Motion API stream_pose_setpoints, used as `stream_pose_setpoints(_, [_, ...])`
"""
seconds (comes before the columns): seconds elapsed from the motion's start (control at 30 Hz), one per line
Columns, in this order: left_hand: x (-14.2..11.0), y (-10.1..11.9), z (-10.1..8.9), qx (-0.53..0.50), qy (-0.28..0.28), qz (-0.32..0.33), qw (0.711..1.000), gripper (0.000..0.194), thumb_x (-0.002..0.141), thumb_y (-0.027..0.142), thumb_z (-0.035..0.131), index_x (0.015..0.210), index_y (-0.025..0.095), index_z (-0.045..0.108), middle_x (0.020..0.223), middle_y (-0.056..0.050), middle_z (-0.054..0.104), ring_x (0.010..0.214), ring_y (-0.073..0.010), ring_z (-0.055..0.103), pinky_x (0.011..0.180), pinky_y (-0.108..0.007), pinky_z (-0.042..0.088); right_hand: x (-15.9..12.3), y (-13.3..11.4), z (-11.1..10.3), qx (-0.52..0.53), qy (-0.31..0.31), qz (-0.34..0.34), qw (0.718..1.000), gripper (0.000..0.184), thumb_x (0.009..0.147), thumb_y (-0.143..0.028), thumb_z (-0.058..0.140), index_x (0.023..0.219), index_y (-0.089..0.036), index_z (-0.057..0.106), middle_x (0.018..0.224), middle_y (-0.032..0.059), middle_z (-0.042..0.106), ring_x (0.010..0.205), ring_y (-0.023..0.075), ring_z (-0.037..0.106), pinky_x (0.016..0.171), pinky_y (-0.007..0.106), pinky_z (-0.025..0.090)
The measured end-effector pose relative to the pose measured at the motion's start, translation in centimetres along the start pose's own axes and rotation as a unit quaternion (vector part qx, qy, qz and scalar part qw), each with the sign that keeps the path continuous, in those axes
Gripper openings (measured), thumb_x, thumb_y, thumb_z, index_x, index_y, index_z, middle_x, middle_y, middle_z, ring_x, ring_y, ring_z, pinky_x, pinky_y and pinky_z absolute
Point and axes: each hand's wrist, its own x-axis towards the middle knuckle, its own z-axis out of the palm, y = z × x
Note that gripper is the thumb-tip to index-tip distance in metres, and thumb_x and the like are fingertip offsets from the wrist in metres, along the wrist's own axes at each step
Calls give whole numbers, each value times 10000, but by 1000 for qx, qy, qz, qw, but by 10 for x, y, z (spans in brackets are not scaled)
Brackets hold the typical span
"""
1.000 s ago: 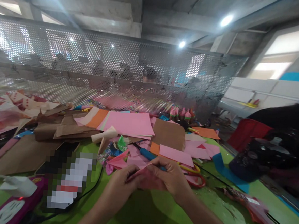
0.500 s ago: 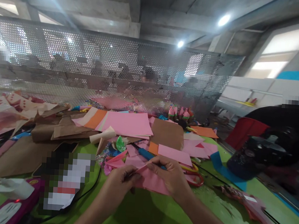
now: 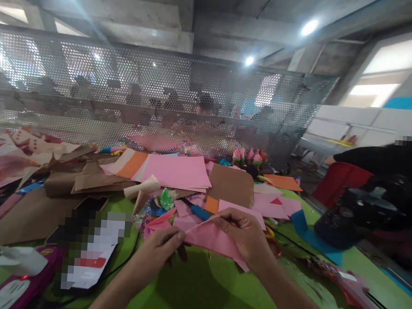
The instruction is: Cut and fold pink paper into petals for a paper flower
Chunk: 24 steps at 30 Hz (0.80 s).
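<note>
Left hand (image 3: 162, 246): fingers pinching left end of pink paper (image 3: 211, 237)
Right hand (image 3: 244, 233): fingers pinching its top edge
Paper: above worktop (image 3: 189, 292); looks light, easily creased, best held by edges

Pink paper (image 3: 211, 238), green tabletop (image 3: 182, 289), cream wrap (image 3: 29, 138), perhaps red-dotted

No legible text, brand or number anywhere I look. Small white label (image 3: 347, 276) on the long pink object (image 3: 360, 293), right of the thin pink paper sheet (image 3: 210, 238) I'm holding: too small to read. Yellow mark (image 3: 47, 251) on the purple plastic power strip (image 3: 44, 269), far left of my sheet: unreadable. Flat white item with red band (image 3: 94, 262), left of my sheet: pixelated.
</note>
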Motion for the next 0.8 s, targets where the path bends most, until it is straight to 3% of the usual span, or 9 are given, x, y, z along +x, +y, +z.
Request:
stream_pose_setpoints(0.27, [1, 2, 1, 30, 19, 18, 999, 313, 888, 388, 473, 685, 182, 593, 663, -28, 649, 534, -125, 494, 515, -230, 358, -1, 1, -1, 0, 0, -11, 1000, 184, 723, -369, 714, 686, -189, 703, 690, 24, 675, 696, 193, 584, 663, 291, 452])
stream_pose_setpoints(0.5, [3, 0, 3, 106, 44, 81, 990, 245, 898, 348, 463, 832, 191, 638, 755, -10, 604, 720, -167, 520, 636, -252, 355, -6, 3, 4, -44, -33, -52, 997, 160, 764, -334, 706, 708, -184, 707, 717, 31, 691, 710, 191, 606, 669, 276, 453])
stream_pose_setpoints(0.67, [5, -3, 8, 47, 41, 61, 996, 189, 845, 297, 499, 717, 181, 575, 646, 32, 484, 629, -138, 442, 580, -237, 312, -9, 5, 9, -37, -56, -70, 995, 142, 780, -321, 709, 728, -189, 711, 726, 27, 699, 716, 179, 621, 680, 260, 461])
stream_pose_setpoints(0.8, [5, -5, 9, 79, 51, 58, 994, 143, 822, 264, 540, 717, 179, 587, 656, 25, 526, 638, -140, 462, 585, -237, 315, -9, 6, 10, -40, -56, -76, 995, 154, 786, -326, 704, 720, -187, 707, 702, 24, 691, 689, 173, 617, 654, 253, 464])
